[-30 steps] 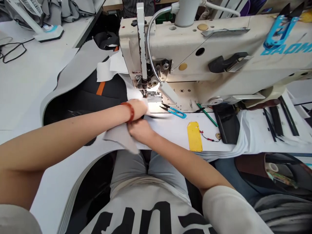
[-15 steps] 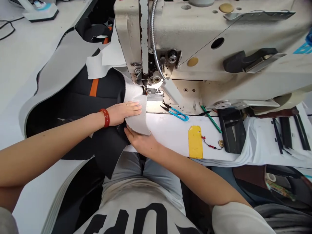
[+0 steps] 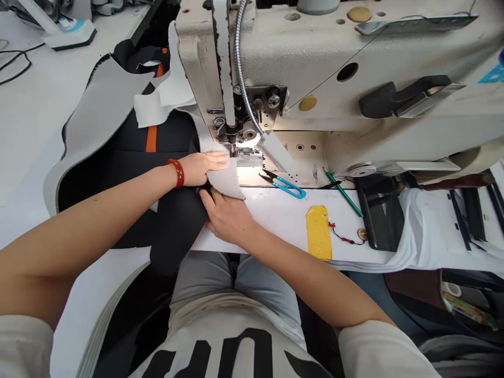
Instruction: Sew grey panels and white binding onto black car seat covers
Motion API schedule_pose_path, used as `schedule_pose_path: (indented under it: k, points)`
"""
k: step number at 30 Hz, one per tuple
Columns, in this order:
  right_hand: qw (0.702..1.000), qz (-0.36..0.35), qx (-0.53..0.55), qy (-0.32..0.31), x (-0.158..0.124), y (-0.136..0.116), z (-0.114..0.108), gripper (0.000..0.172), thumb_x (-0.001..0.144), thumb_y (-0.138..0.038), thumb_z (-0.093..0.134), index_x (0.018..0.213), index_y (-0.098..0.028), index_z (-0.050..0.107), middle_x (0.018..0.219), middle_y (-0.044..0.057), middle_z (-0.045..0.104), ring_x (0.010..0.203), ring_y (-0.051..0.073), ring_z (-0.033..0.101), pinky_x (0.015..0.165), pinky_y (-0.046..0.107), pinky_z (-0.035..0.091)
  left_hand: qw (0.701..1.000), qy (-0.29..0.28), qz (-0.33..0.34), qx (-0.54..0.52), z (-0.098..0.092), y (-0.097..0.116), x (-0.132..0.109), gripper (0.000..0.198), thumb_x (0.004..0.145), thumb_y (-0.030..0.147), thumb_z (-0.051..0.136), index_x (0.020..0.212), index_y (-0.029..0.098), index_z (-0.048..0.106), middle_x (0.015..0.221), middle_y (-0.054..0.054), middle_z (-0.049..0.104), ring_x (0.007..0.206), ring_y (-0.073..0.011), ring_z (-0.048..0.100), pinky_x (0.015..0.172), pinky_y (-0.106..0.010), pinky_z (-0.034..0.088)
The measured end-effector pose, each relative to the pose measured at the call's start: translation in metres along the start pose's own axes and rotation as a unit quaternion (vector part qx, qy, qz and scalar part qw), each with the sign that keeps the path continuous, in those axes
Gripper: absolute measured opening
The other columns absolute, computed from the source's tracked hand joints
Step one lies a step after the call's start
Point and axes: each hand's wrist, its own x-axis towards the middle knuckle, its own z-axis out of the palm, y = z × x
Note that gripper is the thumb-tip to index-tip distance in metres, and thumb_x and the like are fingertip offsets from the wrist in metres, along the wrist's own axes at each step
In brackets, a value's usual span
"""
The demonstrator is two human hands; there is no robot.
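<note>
A light grey fabric edge [image 3: 226,181] lies under the needle area [image 3: 233,149] of a sewing machine [image 3: 315,58]. My left hand [image 3: 202,167], with a red bracelet [image 3: 176,173] at the wrist, rests flat on this fabric, fingers stretched toward the needle. Nearer my body, my right hand [image 3: 228,215] grips the lower edge of the fabric, its thumb toward the black part and some fingers under the grey edge. The black fabric [image 3: 169,131] with an orange strip [image 3: 151,138] spreads to the left of the machine.
Blue thread snips [image 3: 285,185] and a green pencil [image 3: 343,193] lie right of the needle. Farther right are a yellow tag [image 3: 318,232], a beaded cord [image 3: 346,240] and a black tray [image 3: 380,215]. A white stand base [image 3: 71,34] is at the upper left.
The grey fabric has moved forward, further under the needle area, and both hands have moved forward with it. The black fabric has shifted too.
</note>
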Motion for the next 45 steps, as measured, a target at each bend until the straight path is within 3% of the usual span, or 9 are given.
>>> schedule_pose_path:
  k: [2,7,11,13,17,22,33,40,45]
  points:
    - [1.000,0.015,0.019,-0.002,0.007,-0.011,-0.003,0.056,0.090,-0.020,0.052,0.142,-0.005,0.038,0.105,0.016,0.063,0.086,0.024,0.062,0.069,0.034,0.050,1.000,-0.006,-0.005,0.025,-0.009,0.007,0.005,0.054,0.076,0.013,0.052,0.127,0.020,0.065,0.150,-0.004,0.049,0.143,-0.0233,0.039,0.119,-0.037,0.033]
    - [1.000,0.012,-0.004,-0.019,0.023,-0.030,0.006,0.038,0.093,-0.004,0.033,0.117,-0.001,0.063,0.107,0.023,0.067,0.096,0.028,0.064,0.079,0.039,0.052,0.981,-0.066,-0.039,0.180,-0.033,0.067,0.022,0.041,0.079,0.043,0.067,0.107,0.012,0.071,0.126,-0.015,0.066,0.116,-0.0345,0.061,0.099,-0.045,0.048]
    - [0.998,-0.052,-0.002,-0.034,0.018,-0.026,0.015,0.039,0.090,0.002,0.033,0.104,-0.004,0.069,0.098,0.022,0.071,0.087,0.027,0.068,0.076,0.040,0.054,0.972,-0.080,0.021,0.218,-0.022,0.099,0.014,0.020,0.088,0.014,0.055,0.097,0.014,0.073,0.103,-0.013,0.073,0.102,-0.0293,0.067,0.085,-0.041,0.052]
    - [0.998,-0.068,-0.010,-0.018,0.008,-0.022,0.016,0.036,0.091,0.001,0.035,0.101,-0.002,0.070,0.096,0.023,0.072,0.084,0.026,0.069,0.076,0.041,0.055,0.984,-0.040,0.032,0.170,-0.005,0.092,-0.004,0.030,0.089,0.006,0.046,0.097,0.017,0.074,0.109,-0.009,0.074,0.104,-0.0247,0.068,0.083,-0.035,0.055]
    - [0.996,-0.067,-0.031,0.040,-0.015,-0.023,0.017,0.036,0.094,-0.002,0.036,0.113,0.006,0.066,0.111,0.032,0.068,0.102,0.029,0.069,0.090,0.045,0.055,0.985,0.145,0.050,0.084,0.029,0.065,-0.040,0.042,0.092,0.006,0.040,0.120,0.022,0.067,0.132,-0.001,0.066,0.117,-0.0150,0.065,0.091,-0.025,0.056]
    - [0.992,-0.071,-0.058,0.080,-0.022,-0.027,0.027,0.037,0.094,-0.003,0.036,0.112,0.006,0.068,0.110,0.031,0.070,0.103,0.030,0.070,0.093,0.046,0.055,0.969,0.240,0.051,0.021,0.047,0.063,-0.042,0.028,0.098,0.021,0.046,0.097,0.021,0.074,0.111,-0.001,0.076,0.108,-0.0137,0.070,0.094,-0.024,0.057]
    - [0.995,-0.062,-0.054,0.055,0.011,0.011,0.023,0.039,0.093,0.002,0.034,0.100,0.000,0.072,0.102,0.025,0.073,0.098,0.027,0.069,0.091,0.043,0.056,0.961,0.243,0.118,0.057,0.036,0.033,-0.009,0.032,0.098,0.014,0.042,0.098,0.019,0.073,0.108,0.000,0.076,0.112,-0.0117,0.066,0.100,-0.024,0.053]
    - [0.991,-0.077,-0.074,0.075,0.013,0.002,0.026,0.036,0.093,0.001,0.039,0.111,0.006,0.070,0.117,0.028,0.068,0.112,0.034,0.067,0.089,0.045,0.059,0.971,0.206,0.069,0.103,0.024,0.022,0.002,0.038,0.097,0.013,0.040,0.095,0.027,0.076,0.092,0.004,0.074,0.092,-0.0133,0.059,0.071,-0.023,0.049]
    - [0.995,-0.058,-0.077,0.031,0.032,0.019,0.023,0.038,0.095,0.001,0.036,0.115,0.004,0.069,0.122,0.025,0.066,0.119,0.033,0.064,0.094,0.042,0.058,0.978,0.172,0.055,0.106,0.022,0.009,0.009,0.036,0.101,0.022,0.037,0.104,0.019,0.072,0.109,-0.002,0.073,0.109,-0.0155,0.060,0.092,-0.029,0.051]
